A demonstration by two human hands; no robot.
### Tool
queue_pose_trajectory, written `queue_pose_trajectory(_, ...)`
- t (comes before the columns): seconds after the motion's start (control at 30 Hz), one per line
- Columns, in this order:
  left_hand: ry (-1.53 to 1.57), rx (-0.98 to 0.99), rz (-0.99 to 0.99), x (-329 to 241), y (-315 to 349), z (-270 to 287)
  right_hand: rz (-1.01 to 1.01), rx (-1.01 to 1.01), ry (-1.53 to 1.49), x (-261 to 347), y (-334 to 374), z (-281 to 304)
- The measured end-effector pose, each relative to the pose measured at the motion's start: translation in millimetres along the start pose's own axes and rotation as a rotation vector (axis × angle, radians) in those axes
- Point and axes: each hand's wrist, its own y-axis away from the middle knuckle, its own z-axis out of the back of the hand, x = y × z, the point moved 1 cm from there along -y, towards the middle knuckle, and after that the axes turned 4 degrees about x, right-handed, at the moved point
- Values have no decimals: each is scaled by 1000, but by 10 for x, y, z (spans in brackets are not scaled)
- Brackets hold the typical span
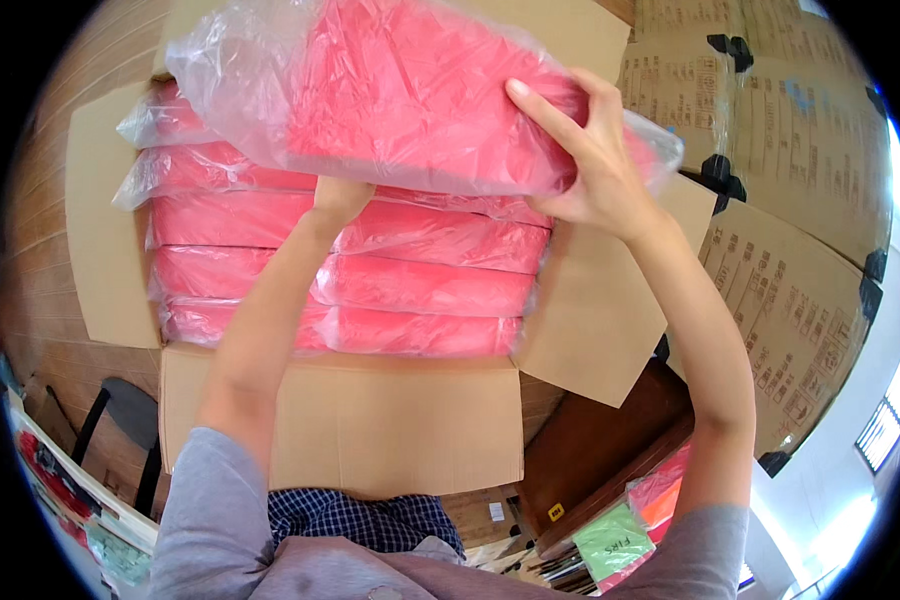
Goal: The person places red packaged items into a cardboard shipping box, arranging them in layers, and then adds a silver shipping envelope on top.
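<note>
A pink pack in a clear plastic bag is tilted above the open cardboard box. My right hand grips its right end, thumb and fingers spread around the edge. My left hand is at the pack's lower edge and holds it from beneath; its fingers are hidden behind the pack. Below, several similar pink bagged packs lie in a row inside the box. Loose clear plastic bunches at the left end of the raised pack.
The box's flaps are folded outward, with the right flap beside a brown wooden piece. Large stacked cartons stand on the right. A dark chair is at lower left. Green and pink sheets lie at lower right.
</note>
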Motion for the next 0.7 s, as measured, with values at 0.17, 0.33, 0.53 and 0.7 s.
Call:
queue_pose_trajectory(0.17,119,70,29,-100,-98,111,-33,56,77,-256,196,19)
queue_pose_trajectory(0.33,285,-23,146,-124,-100,174,-85,208,236,-218,125,114)
queue_pose_trajectory(0.53,361,-361,313,-297,-128,442,-76,306,260,-295,-142,-324)
queue_pose_trajectory(0.7,745,-418,441,-289,-175,701,18,141,212,-488,-110,-538)
